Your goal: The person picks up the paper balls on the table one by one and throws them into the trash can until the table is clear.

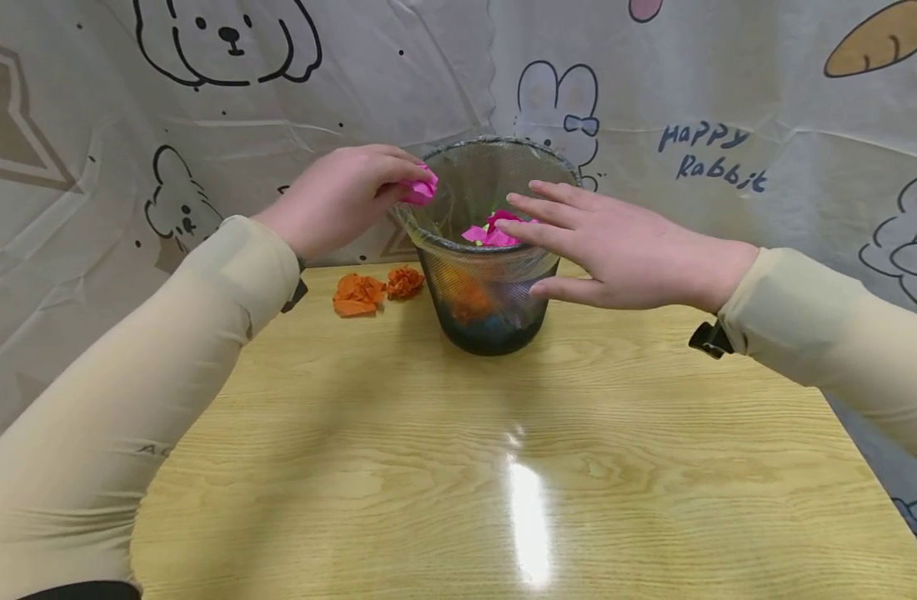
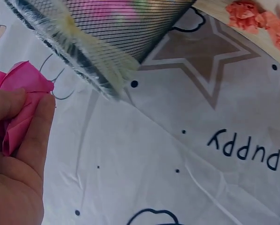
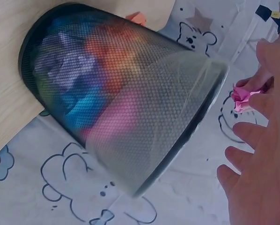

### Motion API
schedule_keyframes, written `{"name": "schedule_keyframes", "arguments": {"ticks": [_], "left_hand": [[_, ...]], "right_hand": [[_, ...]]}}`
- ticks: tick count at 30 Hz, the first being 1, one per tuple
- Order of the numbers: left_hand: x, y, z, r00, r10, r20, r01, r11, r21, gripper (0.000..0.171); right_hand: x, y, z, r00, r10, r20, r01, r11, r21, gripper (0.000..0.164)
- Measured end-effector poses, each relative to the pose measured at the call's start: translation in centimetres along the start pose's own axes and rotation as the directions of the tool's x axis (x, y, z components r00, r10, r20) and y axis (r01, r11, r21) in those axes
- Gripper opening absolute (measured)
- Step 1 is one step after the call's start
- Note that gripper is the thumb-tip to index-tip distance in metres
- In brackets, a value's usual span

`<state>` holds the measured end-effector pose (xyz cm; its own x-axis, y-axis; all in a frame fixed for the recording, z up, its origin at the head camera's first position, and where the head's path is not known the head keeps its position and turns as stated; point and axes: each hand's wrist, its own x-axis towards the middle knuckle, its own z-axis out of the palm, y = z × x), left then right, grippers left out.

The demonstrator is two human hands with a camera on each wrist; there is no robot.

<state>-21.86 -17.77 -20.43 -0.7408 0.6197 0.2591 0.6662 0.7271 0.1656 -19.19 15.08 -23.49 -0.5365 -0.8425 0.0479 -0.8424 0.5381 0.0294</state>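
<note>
Pinched between thumb and fingers of my left hand (image 1: 346,196) is a crumpled pink paper ball (image 1: 421,185), held at the left rim of a black mesh wastebasket (image 1: 496,275). The left wrist view shows the same pink paper (image 2: 25,89) between thumb and fingertips. My right hand (image 1: 616,246) spreads its straight fingers over the basket's right side, holding nothing. Pink paper (image 1: 492,233) lies inside the basket. Through the mesh, the right wrist view shows orange, blue (image 3: 81,110), purple and pink crumpled paper. A clear plastic liner (image 3: 177,75) folds over the rim.
Two orange crumpled papers, one flat-sided (image 1: 357,295) and one rounder (image 1: 404,282), lie on the wooden table (image 1: 458,467) left of the basket. Behind stands a pale curtain (image 1: 428,75) printed with cartoon animals. The table's right edge runs below my right forearm.
</note>
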Motion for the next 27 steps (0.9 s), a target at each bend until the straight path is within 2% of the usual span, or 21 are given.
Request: {"name": "schedule_keyframes", "arguments": {"ticks": [4, 9, 15, 22, 27], "left_hand": [[1.5, 0.6, 0.4, 0.999, 0.008, 0.040, -0.008, 1.000, -0.003, 0.029], [2.6, 1.1, 1.2, 0.993, -0.021, 0.113, 0.022, 1.000, 0.000, 0.031], [3.0, 1.3, 1.8, 0.992, -0.025, 0.125, 0.022, 0.999, 0.026, 0.033], [3.1, 1.5, 1.6, 0.980, -0.102, 0.172, 0.088, 0.992, 0.085, 0.048], [2.8, 1.4, 1.6, 0.973, -0.128, 0.193, 0.101, 0.985, 0.140, 0.059]], "right_hand": [[-0.5, 0.6, 0.0, 1.000, 0.023, -0.005, -0.023, 0.999, 0.022, 0.076], [-1.0, 0.8, 0.1, 0.999, 0.024, -0.022, -0.023, 0.999, 0.026, 0.076], [-1.3, 0.8, 0.3, 0.999, 0.024, -0.031, -0.023, 0.999, 0.024, 0.076], [-1.5, 0.7, 0.6, 1.000, 0.019, -0.024, -0.018, 1.000, 0.013, 0.076], [-1.5, 0.7, 0.8, 1.000, 0.007, -0.023, -0.007, 1.000, 0.004, 0.075]]}}
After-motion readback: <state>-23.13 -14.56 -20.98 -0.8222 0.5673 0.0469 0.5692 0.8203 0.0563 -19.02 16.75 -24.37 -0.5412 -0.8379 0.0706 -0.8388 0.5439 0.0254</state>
